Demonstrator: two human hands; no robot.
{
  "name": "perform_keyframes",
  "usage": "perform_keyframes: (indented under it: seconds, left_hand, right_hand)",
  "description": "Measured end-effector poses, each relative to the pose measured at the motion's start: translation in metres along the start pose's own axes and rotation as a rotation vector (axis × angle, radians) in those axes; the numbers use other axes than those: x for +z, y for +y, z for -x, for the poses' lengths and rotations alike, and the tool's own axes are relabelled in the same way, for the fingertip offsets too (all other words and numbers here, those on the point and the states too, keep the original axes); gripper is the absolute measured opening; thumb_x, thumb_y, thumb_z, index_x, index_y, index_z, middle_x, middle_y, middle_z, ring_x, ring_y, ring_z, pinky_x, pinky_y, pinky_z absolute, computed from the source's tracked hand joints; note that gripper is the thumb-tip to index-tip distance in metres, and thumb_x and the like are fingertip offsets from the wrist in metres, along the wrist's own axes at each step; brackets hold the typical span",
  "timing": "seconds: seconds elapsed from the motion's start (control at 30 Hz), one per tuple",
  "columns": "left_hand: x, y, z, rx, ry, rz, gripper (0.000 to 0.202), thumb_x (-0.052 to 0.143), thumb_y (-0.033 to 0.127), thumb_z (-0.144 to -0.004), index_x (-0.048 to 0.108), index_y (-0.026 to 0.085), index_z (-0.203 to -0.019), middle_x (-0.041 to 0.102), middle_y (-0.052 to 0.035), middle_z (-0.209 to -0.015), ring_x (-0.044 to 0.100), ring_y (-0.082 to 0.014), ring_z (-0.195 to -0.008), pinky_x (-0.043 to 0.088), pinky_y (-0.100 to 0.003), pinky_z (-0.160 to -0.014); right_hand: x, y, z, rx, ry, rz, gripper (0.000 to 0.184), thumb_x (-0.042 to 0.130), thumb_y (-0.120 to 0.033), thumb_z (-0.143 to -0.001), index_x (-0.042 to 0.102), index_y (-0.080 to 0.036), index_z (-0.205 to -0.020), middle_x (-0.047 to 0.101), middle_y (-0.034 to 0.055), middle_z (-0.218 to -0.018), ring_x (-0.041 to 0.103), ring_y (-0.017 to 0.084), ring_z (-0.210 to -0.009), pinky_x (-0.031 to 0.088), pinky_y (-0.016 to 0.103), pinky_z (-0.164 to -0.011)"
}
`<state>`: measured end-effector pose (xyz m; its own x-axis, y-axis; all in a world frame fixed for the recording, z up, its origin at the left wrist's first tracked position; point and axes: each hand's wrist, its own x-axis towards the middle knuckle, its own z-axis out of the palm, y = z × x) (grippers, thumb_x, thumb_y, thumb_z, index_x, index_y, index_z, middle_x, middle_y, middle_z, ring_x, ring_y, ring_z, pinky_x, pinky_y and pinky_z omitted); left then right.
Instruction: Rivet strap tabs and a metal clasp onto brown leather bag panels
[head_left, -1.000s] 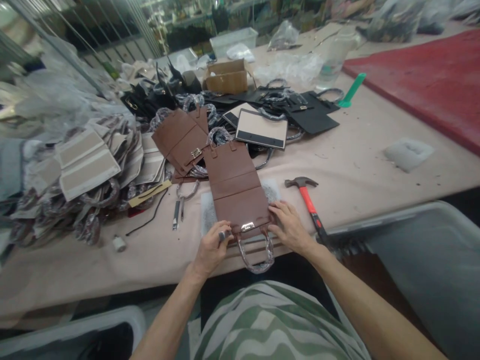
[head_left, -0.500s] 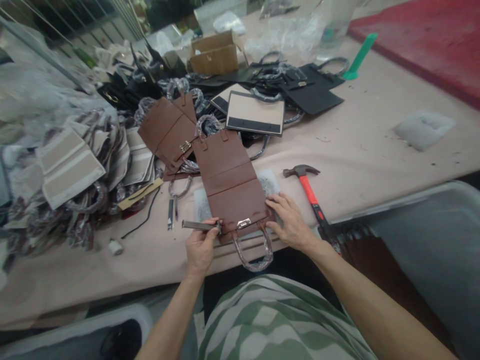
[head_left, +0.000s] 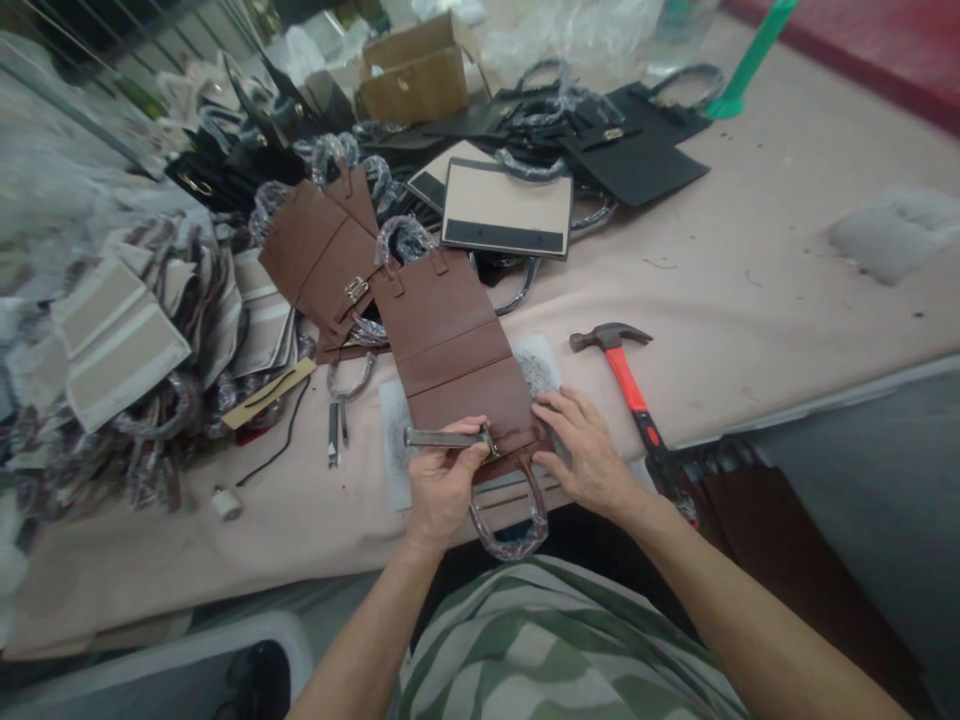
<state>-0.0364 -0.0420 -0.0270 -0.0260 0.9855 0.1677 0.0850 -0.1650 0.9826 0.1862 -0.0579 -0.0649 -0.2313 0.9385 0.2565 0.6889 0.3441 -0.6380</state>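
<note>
Clock read from the panel, 12 away from the person. The brown bag panel [head_left: 454,345] is laid flat at the near side of the bench [head_left: 735,290], over a pale pad [head_left: 395,450]; its wrapped handle [head_left: 499,550] is hung past the edge at 6. A metal tool [head_left: 442,438] is pinched between left hand [head_left: 446,490] thumb and fingers, shaft pointed to 9, its head placed over the panel's near edge; contact can't be told. The right hand [head_left: 589,450] is laid at the 4 o'clock corner, fingers apart, not clamped. For a good result, the corner should be pinned flat, the tool squared to the panel edge before any load is applied, and scraping of the leather avoided. Room: 10 is crowded by more brown panels [head_left: 322,250], 1 to 2 by black panels [head_left: 637,150]; 8 is narrowed by a cutter [head_left: 334,435]. A hammer [head_left: 628,385] is parked at 3, grip end run past the bench edge by a grey tub [head_left: 862,470], so wide elbow swings that way should be avoided. Bare bench is found between 2 and 3, past the hammer.
</note>
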Motion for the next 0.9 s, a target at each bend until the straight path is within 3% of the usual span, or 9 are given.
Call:
perform_keyframes:
  seconds: [0.13, 0.27, 0.7, 0.9]
  left_hand:
    - [0.020, -0.002, -0.007, -0.033, -0.029, -0.020, 0.015, 0.078, 0.029, -0.085, 0.073, 0.017, -0.093, 0.078, -0.0089, -0.104, 0.074, -0.0232, -0.099, 0.062, -0.038, -0.092]
    - [0.028, -0.003, -0.009, -0.075, -0.048, -0.026, 0.014, 0.077, 0.025, -0.084, 0.073, 0.017, -0.093, 0.078, -0.0095, -0.104, 0.074, -0.0228, -0.100, 0.061, -0.037, -0.092]
    - [0.030, -0.002, -0.012, -0.045, -0.116, -0.127, 0.009, 0.073, 0.020, -0.085, 0.071, 0.017, -0.093, 0.078, -0.0086, -0.103, 0.074, -0.0221, -0.099, 0.060, -0.037, -0.094]
    - [0.028, -0.004, -0.013, 0.094, -0.177, -0.249, 0.007, 0.068, 0.021, -0.089, 0.068, 0.018, -0.095, 0.077, -0.0092, -0.104, 0.074, -0.0219, -0.099, 0.060, -0.037, -0.094]
  right_hand:
    - [0.001, 0.000, 0.000, 0.013, -0.003, -0.010, 0.053, 0.059, -0.039, -0.094, 0.051, -0.018, -0.142, 0.048, 0.0145, -0.151, 0.029, 0.035, -0.148, 0.032, 0.058, -0.120]
    - [-0.001, -0.002, 0.000, 0.020, 0.002, -0.011, 0.052, 0.060, -0.035, -0.093, 0.050, -0.018, -0.142, 0.049, 0.0153, -0.150, 0.030, 0.035, -0.147, 0.034, 0.059, -0.118]
    - [-0.001, -0.003, -0.001, 0.019, 0.011, -0.034, 0.050, 0.058, -0.036, -0.095, 0.051, -0.015, -0.140, 0.049, 0.0169, -0.148, 0.030, 0.036, -0.146, 0.035, 0.059, -0.117]
    - [0.000, -0.002, -0.001, 0.015, 0.021, -0.023, 0.050, 0.059, -0.034, -0.094, 0.050, -0.015, -0.140, 0.050, 0.0164, -0.147, 0.030, 0.036, -0.146, 0.034, 0.059, -0.117]
